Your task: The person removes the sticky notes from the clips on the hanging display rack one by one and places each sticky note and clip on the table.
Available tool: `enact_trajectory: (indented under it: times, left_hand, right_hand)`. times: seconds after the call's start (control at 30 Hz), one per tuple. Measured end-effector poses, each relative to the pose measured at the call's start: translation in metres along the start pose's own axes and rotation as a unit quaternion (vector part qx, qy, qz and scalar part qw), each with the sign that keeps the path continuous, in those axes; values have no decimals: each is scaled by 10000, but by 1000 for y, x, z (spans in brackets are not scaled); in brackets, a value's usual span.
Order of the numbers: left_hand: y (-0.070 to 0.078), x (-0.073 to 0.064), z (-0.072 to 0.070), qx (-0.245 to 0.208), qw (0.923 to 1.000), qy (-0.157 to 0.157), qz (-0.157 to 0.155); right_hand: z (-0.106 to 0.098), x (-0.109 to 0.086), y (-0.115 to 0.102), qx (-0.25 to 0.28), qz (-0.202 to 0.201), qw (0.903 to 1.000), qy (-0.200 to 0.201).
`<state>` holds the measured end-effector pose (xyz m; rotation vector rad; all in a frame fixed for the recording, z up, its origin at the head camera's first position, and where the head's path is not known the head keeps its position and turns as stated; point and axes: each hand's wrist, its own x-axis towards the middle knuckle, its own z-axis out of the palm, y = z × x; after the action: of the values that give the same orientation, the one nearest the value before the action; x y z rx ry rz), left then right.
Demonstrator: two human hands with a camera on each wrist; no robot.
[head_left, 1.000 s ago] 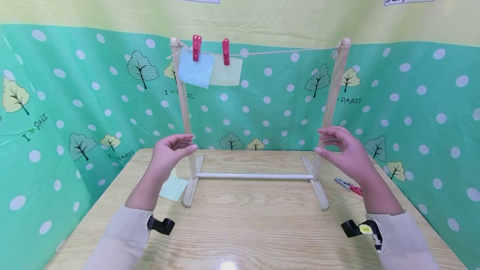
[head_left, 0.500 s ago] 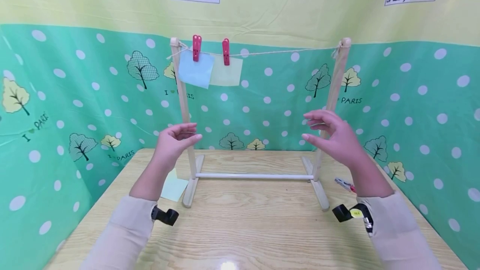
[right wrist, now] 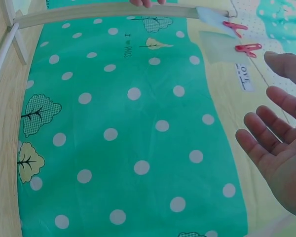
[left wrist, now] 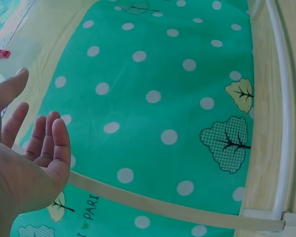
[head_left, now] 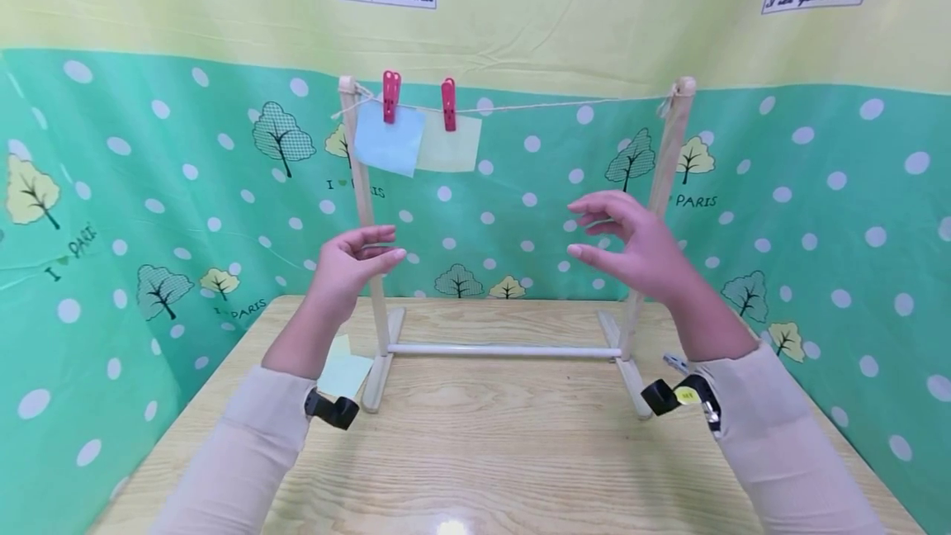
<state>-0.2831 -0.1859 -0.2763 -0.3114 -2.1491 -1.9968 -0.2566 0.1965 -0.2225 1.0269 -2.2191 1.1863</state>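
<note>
The left hand (head_left: 349,269) is hovering empty, its thumb gap narrow, the right hand (head_left: 631,242) empty and wider, while beyond and above, along the left half of the string (head_left: 550,104), red pegs (head_left: 449,106) are holding a blue sheet (head_left: 388,143) and a pale sheet (head_left: 453,151), probably light, limp and easily creased, best taken by the edges.

My left hand (left wrist: 29,165) held the left edge, fingers (left wrist: 62,140) loosely bent, thumb standing well apart! Behind it, a wooden post (left wrist: 177,210) ran down to the right, reaching a white rod (left wrist: 287,113) against the tabletop (left wrist: 267,98). Top left, a red peg (left wrist: 1,53) sat by pale paper (left wrist: 25,55). And across the middle, green cloth (left wrist: 130,111), white-spotted, showed printed trees (left wrist: 226,143)!
</note>
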Motion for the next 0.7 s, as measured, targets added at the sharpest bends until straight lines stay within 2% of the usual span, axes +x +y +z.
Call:
enact_trajectory:
  times: [0.2, 0.33, 0.47, 0.7]
  left_hand:
    - [8, 4, 4, 167, 9996, -207, 115]
    - [11, 8, 8, 87, 9995, -298, 108]
    - [15, 13, 11, -58, 9994, -315, 102]
    - [24, 21, 20, -31, 9994, -330, 71]
  right_hand:
    - [2, 11, -6, -119, -9, 9999, -51]
    - [3, 18, -7, -246, -39, 9996, -97]
    - [4, 25, -6, -293, -43, 9994, -155]
    - [6, 38, -12, -281, -22, 9995, -154]
